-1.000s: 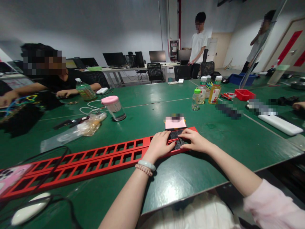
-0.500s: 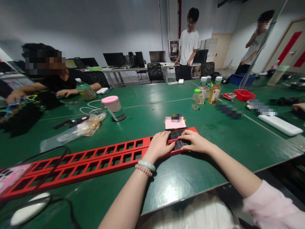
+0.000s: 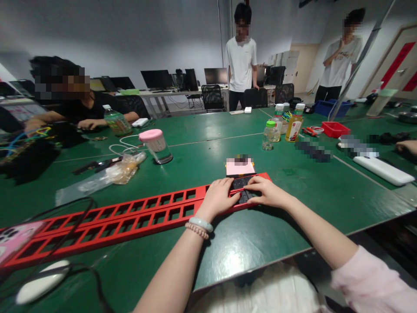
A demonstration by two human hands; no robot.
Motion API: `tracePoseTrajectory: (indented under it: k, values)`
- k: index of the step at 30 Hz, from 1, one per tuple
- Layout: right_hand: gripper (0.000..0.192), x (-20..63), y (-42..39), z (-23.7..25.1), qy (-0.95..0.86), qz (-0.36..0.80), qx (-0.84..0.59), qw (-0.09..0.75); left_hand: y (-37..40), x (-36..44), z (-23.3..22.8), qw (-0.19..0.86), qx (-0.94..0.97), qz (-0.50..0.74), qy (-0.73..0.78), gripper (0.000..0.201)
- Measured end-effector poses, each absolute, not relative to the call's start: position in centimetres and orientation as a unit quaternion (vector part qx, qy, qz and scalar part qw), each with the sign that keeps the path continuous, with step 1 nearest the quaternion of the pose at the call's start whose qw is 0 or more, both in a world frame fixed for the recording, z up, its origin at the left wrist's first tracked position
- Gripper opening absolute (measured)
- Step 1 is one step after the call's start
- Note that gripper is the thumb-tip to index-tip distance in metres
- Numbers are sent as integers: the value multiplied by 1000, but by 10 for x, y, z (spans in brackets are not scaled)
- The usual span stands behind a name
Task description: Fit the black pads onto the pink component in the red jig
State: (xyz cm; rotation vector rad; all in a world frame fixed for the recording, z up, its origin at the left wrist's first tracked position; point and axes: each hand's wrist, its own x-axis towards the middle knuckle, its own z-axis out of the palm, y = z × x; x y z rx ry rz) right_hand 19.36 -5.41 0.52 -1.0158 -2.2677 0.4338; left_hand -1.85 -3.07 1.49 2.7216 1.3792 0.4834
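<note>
A long red frame (image 3: 130, 215) with rows of rectangular openings lies across the green table (image 3: 293, 191). At its right end sits a black part (image 3: 243, 188) inside the frame. My left hand (image 3: 219, 198) rests on the frame just left of that part, fingers on it. My right hand (image 3: 265, 192) presses on the black part from the right. A pink card (image 3: 240, 167) lies just behind the frame's end.
A pink-lidded clear jar (image 3: 155, 146), a plastic bag (image 3: 107, 176), black cables (image 3: 65, 217) and a white mouse (image 3: 39, 288) lie to the left. Bottles (image 3: 283, 126), a red tray (image 3: 335, 129) and a white bar (image 3: 382, 169) stand right. A seated person (image 3: 81, 108) works far left; two people stand behind.
My hands stay on the black part at the frame's end. The standing person in white has walked left, closer to the table's far side.
</note>
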Motion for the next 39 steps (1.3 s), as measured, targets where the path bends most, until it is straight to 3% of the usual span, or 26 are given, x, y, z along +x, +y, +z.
tracePoseTrajectory:
  k: [15, 29, 39]
  values:
    - [41, 195, -51, -2, -862, 160, -387, 286, -30, -19, 13, 23, 883, 155, 441, 51]
    - [20, 193, -52, -1, -858, 132, -375, 325, -31, -18, 13, 31, 880, 158, 447, 50]
    - [20, 190, -54, -3, -864, 112, -370, 322, -30, -18, 14, 32, 881, 152, 447, 51]
